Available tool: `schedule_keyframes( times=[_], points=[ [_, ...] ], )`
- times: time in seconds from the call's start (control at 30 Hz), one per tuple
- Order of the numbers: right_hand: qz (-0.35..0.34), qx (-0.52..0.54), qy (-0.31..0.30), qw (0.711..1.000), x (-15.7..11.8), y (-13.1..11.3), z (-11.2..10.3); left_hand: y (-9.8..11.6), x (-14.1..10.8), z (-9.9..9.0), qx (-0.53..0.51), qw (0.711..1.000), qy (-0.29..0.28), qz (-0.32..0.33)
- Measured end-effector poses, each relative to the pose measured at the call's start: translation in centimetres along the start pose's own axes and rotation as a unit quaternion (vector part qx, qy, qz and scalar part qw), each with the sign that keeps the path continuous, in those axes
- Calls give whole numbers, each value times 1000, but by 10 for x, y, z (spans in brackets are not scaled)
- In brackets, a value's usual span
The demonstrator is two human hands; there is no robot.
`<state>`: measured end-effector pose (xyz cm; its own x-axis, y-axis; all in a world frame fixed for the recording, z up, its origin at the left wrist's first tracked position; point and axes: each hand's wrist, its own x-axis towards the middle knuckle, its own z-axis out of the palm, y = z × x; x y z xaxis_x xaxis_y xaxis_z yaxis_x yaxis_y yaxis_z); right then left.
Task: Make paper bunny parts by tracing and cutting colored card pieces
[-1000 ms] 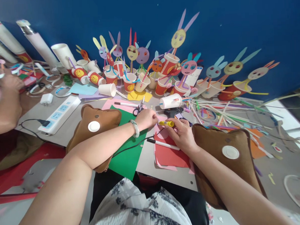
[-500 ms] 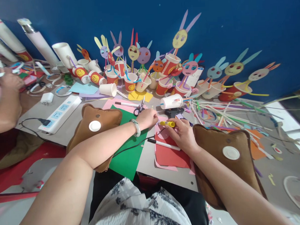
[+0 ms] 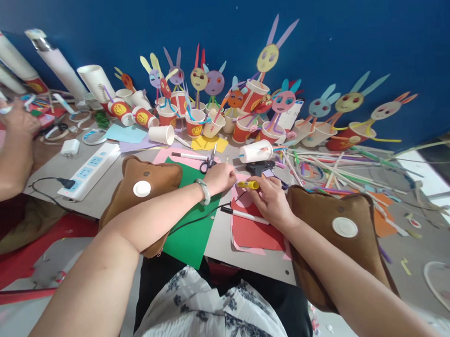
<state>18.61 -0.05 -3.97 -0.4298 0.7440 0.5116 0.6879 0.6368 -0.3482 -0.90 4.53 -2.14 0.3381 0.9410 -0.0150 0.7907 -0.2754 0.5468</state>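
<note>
My right hand is closed round a short yellow tube whose narrow end points left. Just left of that tip is my left hand, its fingers curled together at the edge of green paper. Whatever the left fingers may pinch is hidden or too small to make out. Red paper on pink sheets lies below my right hand, with a black-capped white marker across it. Scissors rest beyond my left hand. A black tool lies behind the yellow tube.
Brown cushions flank the work on both sides. Paper cups with rabbit-faced figures line the blue wall. Coloured sticks are heaped at right. A power strip sits at left, near another person's arm. A black cord crosses the green paper.
My right hand and the yellow tube have shifted slightly left, closer to my left hand. The left hand stays almost still. At far left the other person's hand has moved a little.
</note>
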Motion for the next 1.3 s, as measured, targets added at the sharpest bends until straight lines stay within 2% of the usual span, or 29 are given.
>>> schedule_keyframes(
  times=[0.1, 0.23, 0.43, 0.57, 0.93, 1.3],
  points=[
    [-23, -13, -7, 1000, -1, 2, 0, 0, 0, 1, 6, 1000, 6, 6],
    [-17, -19, -5, 1000, -1, 1, -1, -1, 1, 2, 15, 1000, 11, 7],
    [30, -15, 72, 997, -1, -6, -7, 0, 1, 2, 29, 1000, 10, 3],
    [45, -20, 101, 994, -1, -7, -8, 1, 1, 2, 18, 1000, 7, -3],
    [13, -19, 26, 999, -1, -3, 1, 1, -1, 3, 1, 1000, 8, 0],
    [-13, -37, 4, 999, 0, 0, -1, 3, -2, 0, 3, 1000, 1, -5]
  ],
)
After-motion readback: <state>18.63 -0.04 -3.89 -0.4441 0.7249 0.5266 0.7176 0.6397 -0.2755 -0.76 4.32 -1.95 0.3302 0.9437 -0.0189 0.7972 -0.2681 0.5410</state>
